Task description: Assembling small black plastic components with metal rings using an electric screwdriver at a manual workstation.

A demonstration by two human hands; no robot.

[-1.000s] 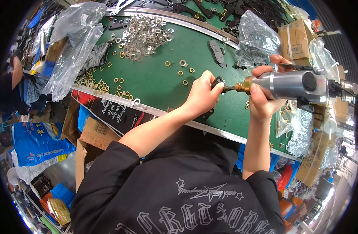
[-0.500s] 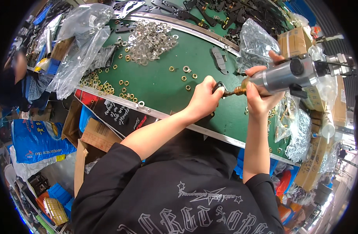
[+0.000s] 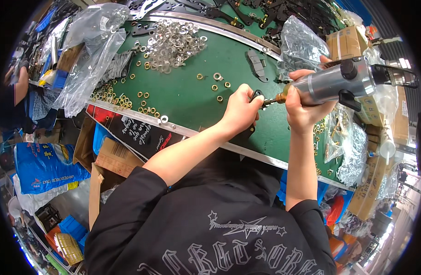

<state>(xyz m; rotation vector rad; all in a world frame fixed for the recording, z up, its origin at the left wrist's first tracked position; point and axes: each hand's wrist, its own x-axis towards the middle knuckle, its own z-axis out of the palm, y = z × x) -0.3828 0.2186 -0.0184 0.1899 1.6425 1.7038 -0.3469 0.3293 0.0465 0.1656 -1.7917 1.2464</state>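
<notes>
My right hand (image 3: 301, 103) is wrapped round a silver power screwdriver (image 3: 332, 85), which lies nearly level and points left. Its brass-coloured nose and dark bit (image 3: 275, 99) reach the part in my other hand. My left hand (image 3: 240, 110) is closed on a small black metal bracket (image 3: 257, 94), thumb on top, just above the table's near edge. Most of the bracket is hidden by the fingers, and whether the bit sits in a fastener is too small to tell. Several brass nuts (image 3: 214, 87) and a black brake pad (image 3: 256, 66) lie beyond my hands.
On the green table (image 3: 192, 101) are a heap of silver washers (image 3: 171, 46), brass nuts (image 3: 121, 101) at left and black brackets (image 3: 210, 13) at the back. Plastic bags (image 3: 302, 41) and cartons (image 3: 348, 43) crowd the right. Another person (image 3: 21, 85) is at far left.
Both hands and the screwdriver have shifted only slightly, with the bit still at the bracket. The other person at far left has raised an arm toward the bench.
</notes>
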